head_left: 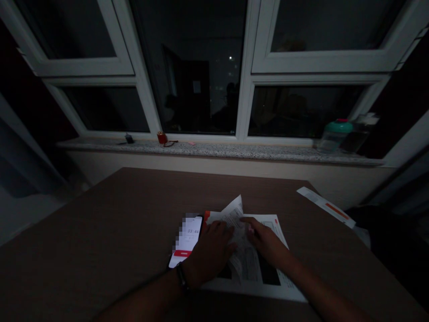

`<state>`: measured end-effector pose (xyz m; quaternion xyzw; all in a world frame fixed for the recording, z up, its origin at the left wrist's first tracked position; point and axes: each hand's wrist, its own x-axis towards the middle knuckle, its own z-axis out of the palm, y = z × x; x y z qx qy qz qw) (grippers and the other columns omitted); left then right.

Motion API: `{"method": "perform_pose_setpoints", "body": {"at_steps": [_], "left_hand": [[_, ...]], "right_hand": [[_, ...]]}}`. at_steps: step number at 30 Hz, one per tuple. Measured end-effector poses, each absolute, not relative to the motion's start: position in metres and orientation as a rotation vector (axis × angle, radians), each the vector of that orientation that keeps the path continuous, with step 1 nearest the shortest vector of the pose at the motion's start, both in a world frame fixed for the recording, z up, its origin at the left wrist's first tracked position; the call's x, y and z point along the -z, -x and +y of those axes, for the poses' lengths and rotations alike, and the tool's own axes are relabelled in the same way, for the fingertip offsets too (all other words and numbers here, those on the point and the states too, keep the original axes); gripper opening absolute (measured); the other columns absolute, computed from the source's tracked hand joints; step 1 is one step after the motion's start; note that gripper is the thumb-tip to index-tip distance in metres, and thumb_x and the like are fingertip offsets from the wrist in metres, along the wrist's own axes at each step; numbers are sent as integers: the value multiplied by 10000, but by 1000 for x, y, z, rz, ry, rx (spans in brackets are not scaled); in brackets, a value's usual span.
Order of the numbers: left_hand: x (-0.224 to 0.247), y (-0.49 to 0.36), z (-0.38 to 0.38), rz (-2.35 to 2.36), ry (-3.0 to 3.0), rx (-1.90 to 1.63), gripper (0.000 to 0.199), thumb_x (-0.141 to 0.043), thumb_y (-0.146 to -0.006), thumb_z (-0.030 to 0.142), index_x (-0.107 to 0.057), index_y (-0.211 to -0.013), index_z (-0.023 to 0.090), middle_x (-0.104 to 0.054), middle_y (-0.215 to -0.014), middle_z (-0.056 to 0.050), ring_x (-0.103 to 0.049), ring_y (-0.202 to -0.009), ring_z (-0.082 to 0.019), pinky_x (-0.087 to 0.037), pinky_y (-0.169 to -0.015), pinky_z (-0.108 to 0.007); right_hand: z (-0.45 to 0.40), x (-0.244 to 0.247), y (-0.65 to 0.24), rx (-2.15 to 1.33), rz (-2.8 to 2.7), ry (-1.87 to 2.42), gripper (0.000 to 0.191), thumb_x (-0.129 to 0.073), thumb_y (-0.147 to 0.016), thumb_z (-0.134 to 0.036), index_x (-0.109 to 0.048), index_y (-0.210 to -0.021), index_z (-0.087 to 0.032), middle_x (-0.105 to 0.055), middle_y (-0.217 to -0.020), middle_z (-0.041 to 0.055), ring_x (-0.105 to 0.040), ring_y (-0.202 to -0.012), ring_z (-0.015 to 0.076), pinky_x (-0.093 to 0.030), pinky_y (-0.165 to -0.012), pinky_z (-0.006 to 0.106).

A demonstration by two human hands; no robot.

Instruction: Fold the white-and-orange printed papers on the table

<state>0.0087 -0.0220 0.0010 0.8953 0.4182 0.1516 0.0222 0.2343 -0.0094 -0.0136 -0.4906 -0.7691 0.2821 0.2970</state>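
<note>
Printed sheets or a booklet (pixel 284 286) lie on the brown table, with one page (pixel 234 210) lifted and its corner pointing up. My left hand (pixel 214 246), a dark band on its wrist, rests spread over the left side of the pages. From the right, my right hand (pixel 264 239) touches the raised page with its index finger stretched out; the thumb side is dim, and a small pinkish thing there is too unclear to name. A lit phone (pixel 189 237) lies just left of the pages, partly beside my left hand.
A paper strip with an orange mark (pixel 326 206) lies at the table's (pixel 100 214) right edge. On the stone sill (pixel 214 151) stand a green-topped jar (pixel 335 134), a clear bottle (pixel 360 132), a small red object (pixel 162 137) and a small dark one (pixel 129 138).
</note>
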Motion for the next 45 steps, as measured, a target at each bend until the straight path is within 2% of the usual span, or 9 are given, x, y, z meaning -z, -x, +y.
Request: {"method": "perform_pose_setpoints", "body": {"at_steps": [3, 7, 12, 18, 27, 34, 40, 45], "left_hand": [[-1, -10, -23, 1267, -2771, -468, 396, -525, -990, 317, -464, -1371, 229, -520, -1289, -89, -461, -1197, -290, -396, -1012, -478], [3, -11, -23, 1261, -2773, -473, 404, -520, -991, 315, -457, -1380, 222, -515, -1307, -95, -457, -1217, -288, -390, -1031, -483], [11, -10, -22, 1277, -2778, -470, 455, -540, -981, 349, -430, -1405, 226, -487, -1359, -106, -436, -1263, -301, -368, -1058, -502], [10, -10, -22, 1284, -2779, -436, 478, -544, -978, 367, -416, -1419, 236, -480, -1373, -104, -422, -1279, -299, -362, -1065, -502], [9, -11, -23, 1307, -2769, -425, 498, -558, -968, 347, -412, -1431, 239, -471, -1392, -104, -424, -1279, -313, -379, -1050, -504], [5, -12, -24, 1309, -2764, -403, 496, -587, -953, 327, -436, -1411, 211, -480, -1387, -111, -431, -1272, -318, -368, -1061, -501], [12, -12, -21, 1309, -2771, -439, 481, -567, -961, 323, -431, -1412, 226, -479, -1390, -97, -418, -1288, -303, -362, -1069, -492], [12, -13, -23, 1341, -2756, -464, 475, -546, -971, 344, -435, -1415, 218, -476, -1398, -107, -418, -1292, -311, -364, -1067, -498]], "right_hand": [[-9, 15, -233, -802, -1982, 1348, 366, -483, -927, -261, -456, -1291, -242, -629, -849, 2, -608, -757, 190, -442, -688, 285], [-8, 15, -231, -791, -1988, 1316, 138, -530, -911, -276, -530, -1043, -238, -630, -862, -1, -602, -792, 177, -426, -710, 261], [-5, 12, -229, -651, -2107, 1417, 80, -560, -895, -287, -507, -916, -231, -632, -851, 5, -599, -786, 178, -395, -684, 253], [-5, 6, -229, -610, -2327, 1535, 117, -554, -902, -330, -517, -929, -222, -660, -764, 14, -626, -702, 185, -350, -598, 245], [-3, 4, -227, -466, -2365, 1659, 141, -480, -960, -304, -520, -1044, -199, -719, -875, 78, -683, -818, 242, -386, -657, 278], [-9, -2, -236, -537, -2516, 1443, 193, -509, -948, -361, -550, -1066, -215, -711, -895, 70, -667, -838, 245, -390, -667, 284], [-7, 2, -237, -564, -2444, 1489, 157, -495, -954, -344, -548, -1016, -210, -706, -839, 52, -666, -779, 223, -379, -640, 273], [-5, 0, -234, -445, -2465, 1552, 181, -500, -949, -359, -569, -1003, -201, -716, -856, 67, -670, -797, 237, -375, -655, 284]]}}
